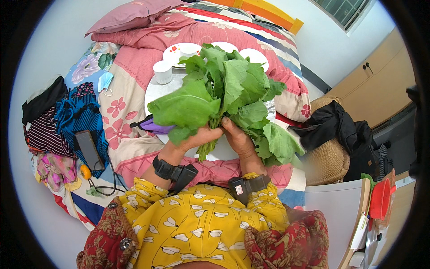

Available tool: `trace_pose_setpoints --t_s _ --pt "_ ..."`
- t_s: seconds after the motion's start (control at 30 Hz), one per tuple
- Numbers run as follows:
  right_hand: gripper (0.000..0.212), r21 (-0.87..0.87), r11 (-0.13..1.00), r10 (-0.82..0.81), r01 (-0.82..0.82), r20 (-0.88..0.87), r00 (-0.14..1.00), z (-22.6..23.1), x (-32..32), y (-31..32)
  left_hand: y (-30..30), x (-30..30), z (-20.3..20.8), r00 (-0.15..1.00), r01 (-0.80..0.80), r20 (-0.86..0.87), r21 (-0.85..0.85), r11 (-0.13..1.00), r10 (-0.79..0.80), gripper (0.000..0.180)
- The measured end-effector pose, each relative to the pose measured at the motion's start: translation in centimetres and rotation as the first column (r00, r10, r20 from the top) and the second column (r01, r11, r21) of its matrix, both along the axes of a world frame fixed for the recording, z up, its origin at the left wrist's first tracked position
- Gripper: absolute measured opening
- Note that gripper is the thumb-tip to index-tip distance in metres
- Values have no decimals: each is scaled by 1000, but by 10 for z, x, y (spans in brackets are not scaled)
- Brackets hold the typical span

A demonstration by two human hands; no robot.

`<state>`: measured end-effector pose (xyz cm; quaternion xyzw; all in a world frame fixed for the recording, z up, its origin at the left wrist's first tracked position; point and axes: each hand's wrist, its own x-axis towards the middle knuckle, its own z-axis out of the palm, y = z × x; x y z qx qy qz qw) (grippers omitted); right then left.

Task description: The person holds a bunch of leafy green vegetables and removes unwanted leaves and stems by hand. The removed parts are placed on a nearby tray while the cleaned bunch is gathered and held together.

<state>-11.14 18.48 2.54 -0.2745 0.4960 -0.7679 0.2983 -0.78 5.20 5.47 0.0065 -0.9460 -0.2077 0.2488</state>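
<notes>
A large bunch of leafy greens [237, 83] is upright in front of me, its broad leaves fanning out to both sides. My left hand [197, 140] is closed around the stems from the left, with the stem ends sticking out below. From the other side my right hand [238, 138] grips the same stems, its thumb pressed near the top of them. Leaves hide most of the fingers of both hands. Beneath the bunch lies a white surface [154, 95], largely covered. Just left of the leaves, a purple item with black trim [157, 125] rests at its edge.
Behind the greens stand a white cup [162, 73] and several white plates, one with red decoration [171, 55]. A pink flowered quilt [120, 112] surrounds them. Clothes, a phone [89, 150] and a face mask [105, 82] lie left. At right is a woven basket [329, 154] with black cloth.
</notes>
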Motion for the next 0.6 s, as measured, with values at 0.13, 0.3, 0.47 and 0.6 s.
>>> trace_pose_setpoints --t_s 0.13,0.3,0.47,0.6 --pt "49 81 997 10 -13 43 999 5 1 3 2 3 3 970 83 90 749 658 -225 58" --pt "53 98 993 58 -64 60 997 15 1 4 4 -9 5 960 201 18 652 731 -280 65" --pt "54 138 989 28 -53 176 984 12 1 3 7 -14 -10 977 194 -39 560 806 -208 49" --pt "56 130 990 28 -53 187 982 7 -3 3 9 -17 -22 978 193 -63 615 765 -197 32"
